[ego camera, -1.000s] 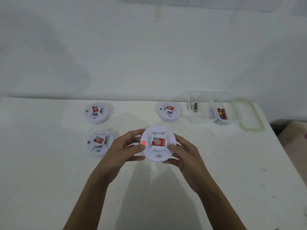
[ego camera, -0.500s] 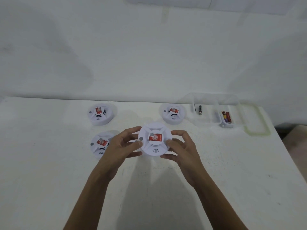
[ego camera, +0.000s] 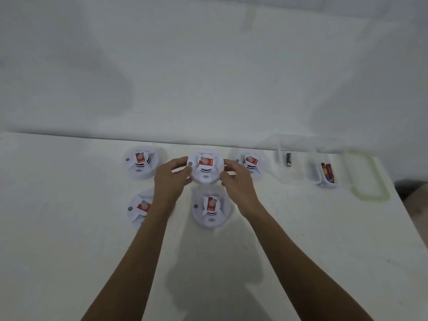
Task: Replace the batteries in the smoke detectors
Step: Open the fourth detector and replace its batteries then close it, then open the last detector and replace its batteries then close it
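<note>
On the head camera both hands reach out over the white table (ego camera: pixel 69 251) with one smoke detector (ego camera: pixel 205 167) between them. The left hand (ego camera: pixel 170 181) curls fingers and thumb round its left rim, and the right hand (ego camera: pixel 236 181) pinches its right rim. In the picture from a second ago this unit is close to the body with a red lamp lit, and half a second ago the lamp is already out. Now the lamp is grey and the unit is in the back row, between the back-left detector (ego camera: pixel 140 163) and the back-right detector (ego camera: pixel 249 161) (I cannot tell whether it touches the table yet). I read this as a tested unit being set aside as finished. Nearer to me lie the front-left detector (ego camera: pixel 139 209), partly behind the left wrist, and the front-middle detector (ego camera: pixel 210 210), which the earlier pictures do not show. At the right, the clear container (ego camera: pixel 303 172) holds a black battery (ego camera: pixel 289 159) and the red batteries (ego camera: pixel 327 172), so cells remain for the next unit.
</note>
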`<state>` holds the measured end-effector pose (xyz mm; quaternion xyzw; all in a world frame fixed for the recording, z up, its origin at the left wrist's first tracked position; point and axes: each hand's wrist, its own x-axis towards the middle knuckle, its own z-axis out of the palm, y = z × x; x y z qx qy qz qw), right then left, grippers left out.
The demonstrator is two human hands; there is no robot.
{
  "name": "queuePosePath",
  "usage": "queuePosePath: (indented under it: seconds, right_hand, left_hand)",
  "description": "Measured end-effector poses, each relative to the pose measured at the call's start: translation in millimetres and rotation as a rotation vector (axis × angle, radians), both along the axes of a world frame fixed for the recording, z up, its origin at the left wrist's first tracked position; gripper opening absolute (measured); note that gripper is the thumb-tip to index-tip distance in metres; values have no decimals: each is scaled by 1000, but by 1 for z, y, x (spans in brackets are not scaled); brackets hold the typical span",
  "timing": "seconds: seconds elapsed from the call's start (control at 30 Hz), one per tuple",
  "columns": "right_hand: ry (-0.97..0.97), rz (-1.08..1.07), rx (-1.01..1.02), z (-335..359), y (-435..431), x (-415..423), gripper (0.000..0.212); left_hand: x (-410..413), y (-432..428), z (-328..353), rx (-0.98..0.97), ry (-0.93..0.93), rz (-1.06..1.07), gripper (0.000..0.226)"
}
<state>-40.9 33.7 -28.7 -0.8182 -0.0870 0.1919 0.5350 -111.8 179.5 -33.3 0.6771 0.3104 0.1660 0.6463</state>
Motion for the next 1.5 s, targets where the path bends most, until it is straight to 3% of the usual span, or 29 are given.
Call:
queuePosePath:
  seconds: [0.23,0.43,0.6,0.63,0.67,0.77,0.93,1.13,1.3,1.4,1.5]
  right_hand:
    - [-19,38,-104,-15,31,26,24]
    - [-39,83,-177,-27,42,32,14]
    - [-30,71,-193,-25,45,31,14]
    - [-27,72,-196,-25,46,31,15]
    - [-24,73,-210,-23,46,30,19]
    - [-118,50,-294,-14,52,25,44]
    - [-338,90,-217,1,73,17,39]
    - [-233,289,-165,14,110,10,37]
    - [-101,438,-243,7,142,4,42]
    - [-1,435,-247,-1,155,1,12]
    - [85,408,-229,-7,160,0,32]
  left_hand:
    - [36,25,-18,194,197,-22,35]
    - [42,28,-20,357,330,-73,10]
    - [41,29,-22,428,366,-85,25]
    - [40,29,-21,424,377,-98,20]
    - [38,30,-21,424,371,-119,14]
    - [31,33,-16,453,330,-147,39]
    - [16,46,1,524,174,-34,34]
    - [-4,79,5,571,189,206,29]
    - [-15,108,-8,496,362,218,42]
    - [-14,115,-12,399,438,176,50]
    - [-13,116,-13,389,459,108,49]
